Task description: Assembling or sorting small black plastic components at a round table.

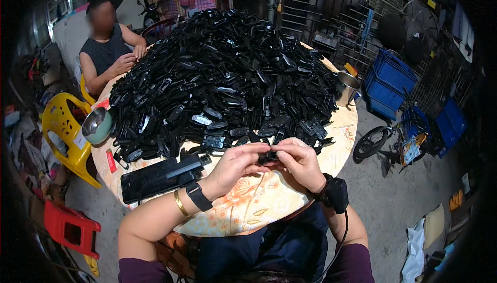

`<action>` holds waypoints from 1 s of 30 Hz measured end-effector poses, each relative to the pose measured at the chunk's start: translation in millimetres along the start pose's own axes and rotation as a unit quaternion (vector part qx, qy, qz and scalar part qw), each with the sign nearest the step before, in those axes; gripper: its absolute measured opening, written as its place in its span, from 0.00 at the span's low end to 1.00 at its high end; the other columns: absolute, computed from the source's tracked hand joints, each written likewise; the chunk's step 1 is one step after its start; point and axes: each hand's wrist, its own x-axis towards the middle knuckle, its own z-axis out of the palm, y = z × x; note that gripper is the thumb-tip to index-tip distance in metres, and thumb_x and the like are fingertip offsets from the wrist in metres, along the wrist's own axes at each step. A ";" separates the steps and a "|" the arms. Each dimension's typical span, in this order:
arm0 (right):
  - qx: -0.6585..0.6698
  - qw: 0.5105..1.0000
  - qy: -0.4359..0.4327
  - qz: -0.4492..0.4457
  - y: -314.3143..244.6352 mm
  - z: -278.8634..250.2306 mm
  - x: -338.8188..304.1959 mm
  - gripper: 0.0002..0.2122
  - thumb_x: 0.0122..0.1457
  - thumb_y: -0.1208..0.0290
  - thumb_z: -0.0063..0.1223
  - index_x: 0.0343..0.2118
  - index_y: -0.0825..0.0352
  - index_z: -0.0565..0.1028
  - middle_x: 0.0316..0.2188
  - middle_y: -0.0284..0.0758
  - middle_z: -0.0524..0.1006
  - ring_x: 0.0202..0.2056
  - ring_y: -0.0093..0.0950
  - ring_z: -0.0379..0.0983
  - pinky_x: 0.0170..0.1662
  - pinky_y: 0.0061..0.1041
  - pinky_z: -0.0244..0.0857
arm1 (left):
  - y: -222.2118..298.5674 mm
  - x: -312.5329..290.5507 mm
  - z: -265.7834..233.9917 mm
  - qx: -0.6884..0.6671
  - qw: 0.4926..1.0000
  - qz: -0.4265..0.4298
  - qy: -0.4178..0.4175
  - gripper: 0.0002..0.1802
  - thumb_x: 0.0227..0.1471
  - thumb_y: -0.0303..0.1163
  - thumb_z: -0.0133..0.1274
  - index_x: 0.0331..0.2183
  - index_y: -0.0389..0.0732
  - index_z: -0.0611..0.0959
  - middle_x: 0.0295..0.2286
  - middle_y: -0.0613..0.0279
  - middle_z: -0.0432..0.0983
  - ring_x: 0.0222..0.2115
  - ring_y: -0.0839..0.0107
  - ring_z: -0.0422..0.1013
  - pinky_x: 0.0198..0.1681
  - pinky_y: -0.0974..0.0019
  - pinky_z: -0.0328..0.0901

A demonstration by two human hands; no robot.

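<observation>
Close to the table's front edge, my left hand and my right hand meet around a small black plastic piece. Both sets of fingers are closed on it, covering most of its shape. Just beyond my fingertips rises a large heap of black plastic pieces, many of them long and glossy. Some loose ones lie at the heap's near edge. A flat black device like a phone or tablet rests on the table beside my left wrist, partly covered by a dark bar-shaped object.
The round table has a flowered cloth. A green bowl and a red lighter-like stick are at left; a metal cup stands at right. Another person sits far left. Yellow chair, red stool, blue crates surround.
</observation>
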 end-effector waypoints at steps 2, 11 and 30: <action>0.030 0.999 0.017 0.029 -0.2 -0.4 -1.0 0.08 0.57 0.77 0.52 0.38 0.70 0.78 0.35 0.37 0.75 0.37 0.26 0.72 0.39 0.21 0.66 | 1.3 -0.7 -4.2 0.095 0.994 -0.001 -0.054 0.24 0.57 0.25 0.47 0.54 0.31 0.66 0.49 0.54 0.68 0.38 0.72 0.75 0.41 0.68 0.73; 0.054 0.998 0.012 0.032 -4.4 9.3 -2.7 0.06 0.55 0.78 0.54 0.36 0.71 0.78 0.38 0.39 0.76 0.38 0.27 0.74 0.41 0.21 0.68 | -7.8 0.2 -4.7 0.323 0.931 0.172 0.015 0.18 0.51 0.20 0.52 0.46 0.33 0.77 0.42 0.60 0.70 0.29 0.76 0.73 0.34 0.75 0.70; -0.019 1.000 -0.015 -0.016 -14.9 11.4 -4.3 0.13 0.51 0.71 0.61 0.38 0.72 0.77 0.27 0.41 0.78 0.26 0.24 0.74 0.29 0.21 0.67 | 6.9 1.4 -3.0 0.005 1.000 0.011 -0.026 0.18 0.55 0.19 0.45 0.48 0.31 0.74 0.44 0.55 0.74 0.43 0.72 0.71 0.49 0.69 0.67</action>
